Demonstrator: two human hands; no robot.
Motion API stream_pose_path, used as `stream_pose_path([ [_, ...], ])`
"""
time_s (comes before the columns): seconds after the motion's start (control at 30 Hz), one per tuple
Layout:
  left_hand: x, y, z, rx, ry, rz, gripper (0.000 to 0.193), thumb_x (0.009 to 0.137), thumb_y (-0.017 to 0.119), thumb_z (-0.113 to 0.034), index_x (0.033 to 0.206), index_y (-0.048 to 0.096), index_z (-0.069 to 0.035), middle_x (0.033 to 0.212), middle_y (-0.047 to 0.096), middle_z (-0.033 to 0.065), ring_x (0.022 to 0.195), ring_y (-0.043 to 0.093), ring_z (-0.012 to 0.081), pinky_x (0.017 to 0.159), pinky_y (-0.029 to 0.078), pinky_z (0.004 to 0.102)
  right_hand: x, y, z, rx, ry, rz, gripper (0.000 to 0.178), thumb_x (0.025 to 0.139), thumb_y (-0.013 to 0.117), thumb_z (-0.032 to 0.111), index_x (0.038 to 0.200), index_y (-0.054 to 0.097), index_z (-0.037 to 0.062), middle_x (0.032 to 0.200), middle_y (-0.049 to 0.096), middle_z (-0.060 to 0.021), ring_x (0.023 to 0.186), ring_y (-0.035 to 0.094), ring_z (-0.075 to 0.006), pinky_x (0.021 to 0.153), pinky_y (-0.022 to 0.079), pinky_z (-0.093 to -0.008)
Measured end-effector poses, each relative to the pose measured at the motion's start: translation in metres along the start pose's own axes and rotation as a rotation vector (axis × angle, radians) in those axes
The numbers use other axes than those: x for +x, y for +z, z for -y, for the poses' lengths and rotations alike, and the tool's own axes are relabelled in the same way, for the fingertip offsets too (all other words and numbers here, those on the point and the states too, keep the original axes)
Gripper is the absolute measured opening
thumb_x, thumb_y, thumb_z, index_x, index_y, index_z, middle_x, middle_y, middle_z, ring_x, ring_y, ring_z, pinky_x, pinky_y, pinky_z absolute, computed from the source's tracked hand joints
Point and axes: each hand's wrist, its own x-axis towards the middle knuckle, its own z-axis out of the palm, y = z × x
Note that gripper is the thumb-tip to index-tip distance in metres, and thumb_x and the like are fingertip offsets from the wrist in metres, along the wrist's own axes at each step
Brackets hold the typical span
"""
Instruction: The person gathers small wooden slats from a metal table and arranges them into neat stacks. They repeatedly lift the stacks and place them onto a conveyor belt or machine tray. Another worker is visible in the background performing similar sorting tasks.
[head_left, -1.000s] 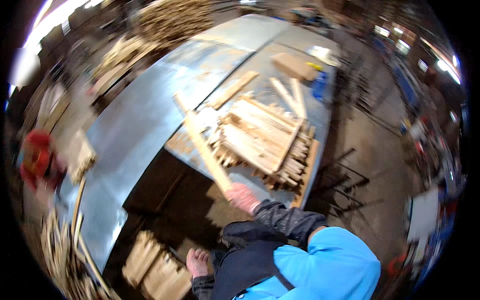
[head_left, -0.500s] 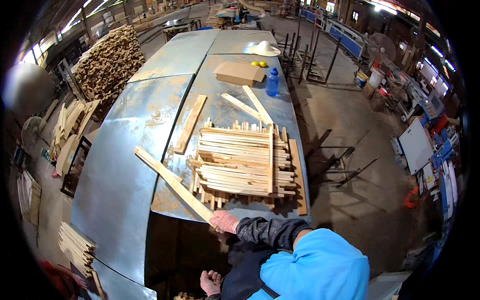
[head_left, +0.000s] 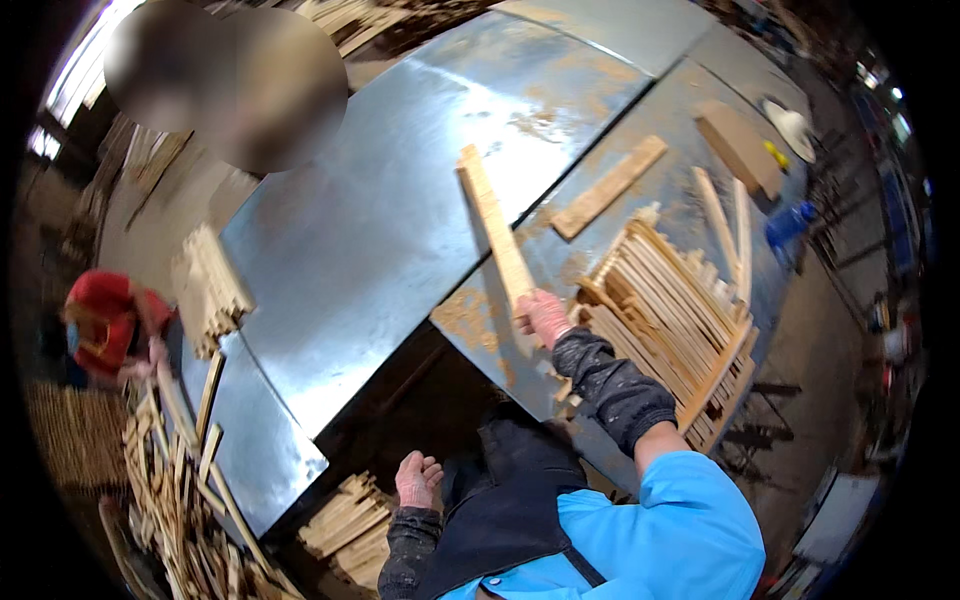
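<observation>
My right hand (head_left: 545,316), in a pinkish work glove, is closed round the near end of a long wooden slat (head_left: 497,225). The slat points away from me over the metal tabletop (head_left: 350,270); whether a second piece lies under it I cannot tell. Beside my right forearm is a stack of narrow wooden strips (head_left: 665,310), laid in crossing layers. My left hand (head_left: 418,480), gloved too, hangs low in front of my body with its fingers curled and nothing visible in it. Near it, below table level, lies a pile of short wood pieces (head_left: 350,525).
Another loose board (head_left: 610,187) lies beyond the stack. Past it are a cardboard box (head_left: 738,150), a blue bottle (head_left: 790,222) and a pale hat (head_left: 790,130). At the left, a person in red (head_left: 110,320) stands by jumbled strips (head_left: 180,480) and a bundle (head_left: 212,285).
My view has swung left, bringing the person in red and the jumbled strips into sight. My right hand has kept its grip on the slat, which now points more steeply away from me.
</observation>
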Motion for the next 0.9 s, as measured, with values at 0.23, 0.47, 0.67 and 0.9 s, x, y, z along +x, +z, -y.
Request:
stream_pose_path([
  [0.23,-0.010,-0.006,0.050,0.027,-0.062,-0.218,0.045,0.107,0.067,-0.031,0.142,0.058,-0.005,0.106,0.071,0.0129,0.085,0.072,0.0251,0.076,0.064,0.0408,0.043,-0.016,-0.013,0.209,0.031,-0.090,0.004,0.106,0.056,0.012,0.105,0.054,0.0088,0.083,0.051,-0.0019,0.062,0.054,-0.0147,0.051,0.047,-0.0304],
  [0.47,0.002,0.019,0.050,-0.039,-0.084,-0.290,0.037,0.106,0.069,-0.031,0.135,0.062,-0.009,0.100,0.071,0.0060,0.082,0.072,0.0209,0.074,0.063,0.0389,0.040,-0.055,-0.015,0.109,0.161,-0.166,0.034,0.104,0.058,0.014,0.137,0.051,0.0050,0.089,0.055,-0.0060,0.065,0.055,-0.0174,0.055,0.045,-0.0352],
  [0.67,0.008,0.030,0.051,-0.111,-0.044,-0.284,0.035,0.106,0.068,-0.029,0.135,0.063,-0.010,0.097,0.070,0.0040,0.081,0.070,0.0196,0.074,0.061,0.0379,0.008,-0.052,-0.006,0.018,0.225,-0.011,0.044,0.108,0.057,0.014,0.150,0.049,0.0057,0.089,0.056,-0.0067,0.065,0.055,-0.0171,0.055,0.046,-0.0345],
  [0.9,0.001,0.022,0.037,-0.130,0.007,-0.345,0.035,0.107,0.067,-0.030,0.136,0.063,-0.010,0.098,0.071,0.0031,0.082,0.070,0.0192,0.077,0.061,0.0380,-0.022,0.005,-0.026,-0.021,0.286,0.082,0.063,0.107,0.060,0.015,0.165,0.037,0.0034,0.096,0.064,-0.0128,0.069,0.063,-0.0214,0.056,0.055,-0.0358],
])
